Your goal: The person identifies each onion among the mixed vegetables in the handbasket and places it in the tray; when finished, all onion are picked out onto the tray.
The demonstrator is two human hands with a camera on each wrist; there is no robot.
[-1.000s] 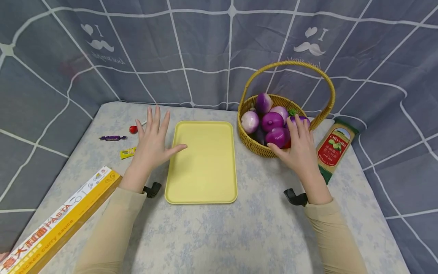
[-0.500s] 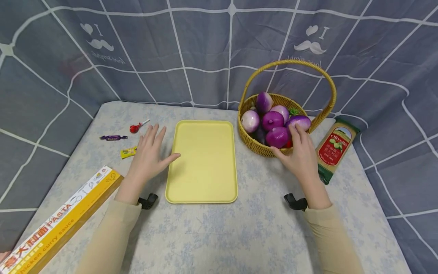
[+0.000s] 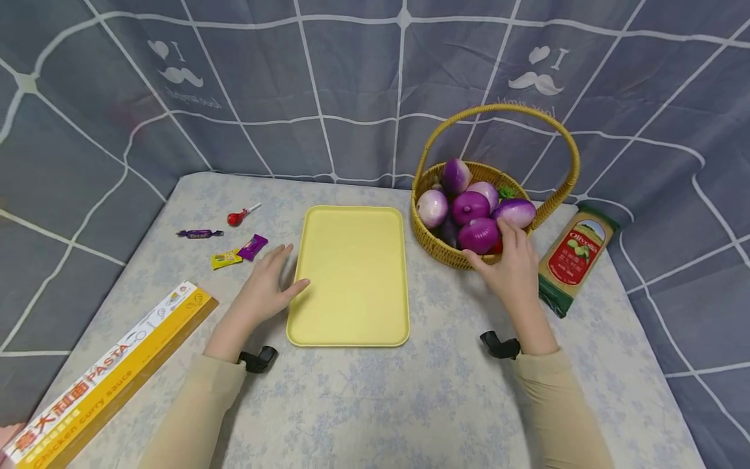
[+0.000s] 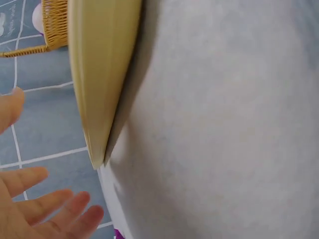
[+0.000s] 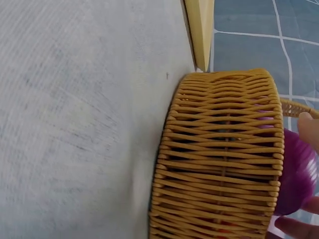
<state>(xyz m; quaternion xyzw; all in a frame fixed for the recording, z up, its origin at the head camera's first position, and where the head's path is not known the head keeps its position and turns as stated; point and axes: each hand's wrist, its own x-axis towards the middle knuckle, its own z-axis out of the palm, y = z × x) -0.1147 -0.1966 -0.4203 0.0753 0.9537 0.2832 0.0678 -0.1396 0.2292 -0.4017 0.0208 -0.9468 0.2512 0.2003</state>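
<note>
Straddling the onion (image 3: 479, 238) at the near side of the basket (image 3: 436, 246), the right hand (image 3: 510, 267) has its thumb on the left and its fingers on the right; the grip is wide, and I cannot tell whether it touches. The basket stands at the far right of the counter (image 3: 375, 410), with other purple and white vegetables (image 3: 432, 208) in it. Left of it lies a yellow tray (image 3: 351, 280). The left hand (image 3: 263, 290) is at the tray's left edge, its grip wide, thumb above the rim. Beyond it lie a lollipop (image 3: 237, 217), a twist candy (image 3: 200, 234), a yellow sweet (image 3: 226, 259) and, just beside that, a purple sweet (image 3: 253, 247). A pasta box (image 3: 117, 371) lies slantwise at the near left; a pack (image 3: 577, 257) lies right of the basket. A curtain (image 3: 363, 78) hangs at the far side.
</note>
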